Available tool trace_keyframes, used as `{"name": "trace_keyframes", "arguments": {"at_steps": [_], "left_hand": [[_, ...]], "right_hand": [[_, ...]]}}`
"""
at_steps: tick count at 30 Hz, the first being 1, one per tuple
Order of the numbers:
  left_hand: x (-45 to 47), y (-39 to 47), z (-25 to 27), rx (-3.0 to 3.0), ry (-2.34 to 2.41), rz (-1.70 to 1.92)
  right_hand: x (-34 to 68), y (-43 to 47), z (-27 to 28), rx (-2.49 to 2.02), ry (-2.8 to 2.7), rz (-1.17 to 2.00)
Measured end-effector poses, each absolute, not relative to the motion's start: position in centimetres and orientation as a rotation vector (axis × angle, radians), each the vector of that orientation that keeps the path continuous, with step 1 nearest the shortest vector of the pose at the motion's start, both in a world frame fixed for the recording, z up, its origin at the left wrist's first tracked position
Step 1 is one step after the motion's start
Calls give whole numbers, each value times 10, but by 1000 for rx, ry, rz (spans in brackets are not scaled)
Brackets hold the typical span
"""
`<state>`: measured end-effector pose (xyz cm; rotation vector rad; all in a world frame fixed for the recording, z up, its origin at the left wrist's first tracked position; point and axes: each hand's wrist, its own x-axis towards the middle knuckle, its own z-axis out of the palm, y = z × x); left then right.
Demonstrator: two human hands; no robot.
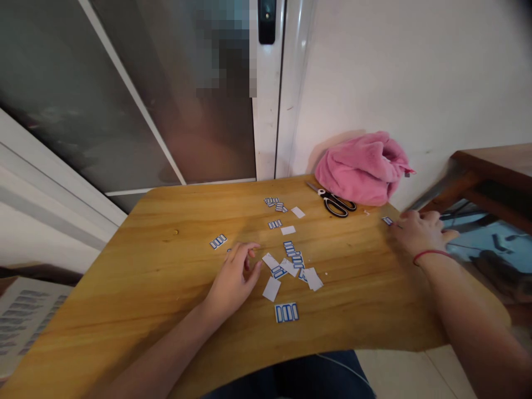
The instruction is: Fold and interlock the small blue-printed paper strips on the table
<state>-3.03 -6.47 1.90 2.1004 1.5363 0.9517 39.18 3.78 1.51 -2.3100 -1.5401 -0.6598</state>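
Observation:
My left hand [236,272] hovers low over the table's middle, its fingers loosely bent with a gap to the thumb and nothing between them. Just right of it lies a loose group of small cut paper labels, some with blue-framed faces [297,259] and some showing blank white backs [271,288]. One label [219,241] lies beyond the left hand, and a further one [286,312] sits nearer me. At the table's right edge is my right hand [419,233], palm down with fingers apart, beside a small blue-marked label [387,220]. Whether its fingertips touch that label is unclear.
Black-handled scissors [337,204] lie at the back right, against a pink plush cloth bundle [361,166]. A small pile of labels [274,204] is near the back of the wooden table [166,277]. A brown wooden piece of furniture [477,166] stands at right; a sliding door is behind.

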Motion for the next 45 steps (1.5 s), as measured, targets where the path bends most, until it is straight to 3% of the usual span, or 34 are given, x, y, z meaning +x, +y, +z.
{"name": "trace_keyframes", "arguments": {"at_steps": [5,12,18,23,31,36,40,42,45], "left_hand": [[-44,-54,22,2106,1654,1003],[-79,-28,16,2088,1896,771],[-87,-26,15,2129,1790,596],[-82,-28,18,2152,1724,601],[-81,-28,17,2162,1728,632],[-80,-28,16,2195,1759,632],[-72,-37,20,2288,1766,628],[-64,-46,27,2375,1664,619],[-46,-64,37,2469,1334,521]], "right_hand": [[325,21,46,-2039,-1678,-715],[221,40,47,-1531,-2230,-111],[175,98,25,-1672,-2213,201],[163,127,18,-1764,-2189,265],[145,147,4,-1196,-2692,318],[142,97,0,-957,-2766,418],[158,49,18,-703,-2746,782],[172,46,23,-809,-2581,807],[193,62,17,-1142,-2410,564]]}}
